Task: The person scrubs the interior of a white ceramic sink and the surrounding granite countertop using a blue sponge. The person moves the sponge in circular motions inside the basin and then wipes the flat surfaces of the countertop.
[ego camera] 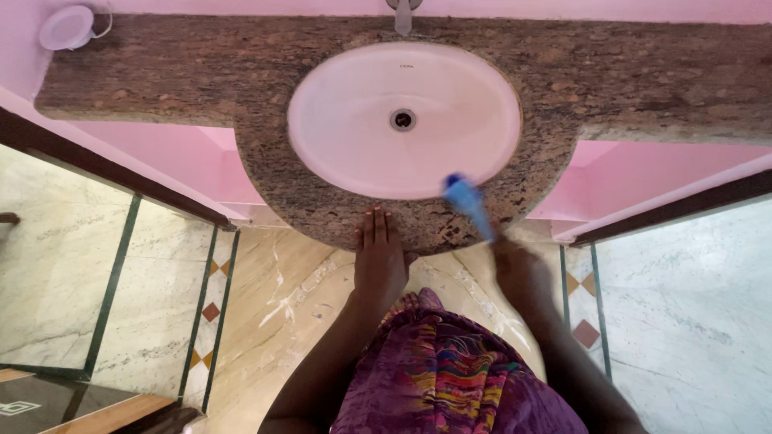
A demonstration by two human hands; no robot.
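My left hand (378,253) lies flat with fingers together on the front edge of a speckled brown granite counter (201,72). My right hand (519,269) grips a blue brush-like tool (469,205), blurred by motion, whose head touches the front right rim of the white oval sink (354,153). The sink has a metal drain (403,120) in its middle, and a metal tap (403,12) sits at its far edge.
A white round container (67,26) stands at the counter's far left. Pink walls and shelves (643,169) run under the counter on both sides. Marble floor (281,297) with diamond tile inlays lies below. My purple patterned garment (450,370) is at the bottom.
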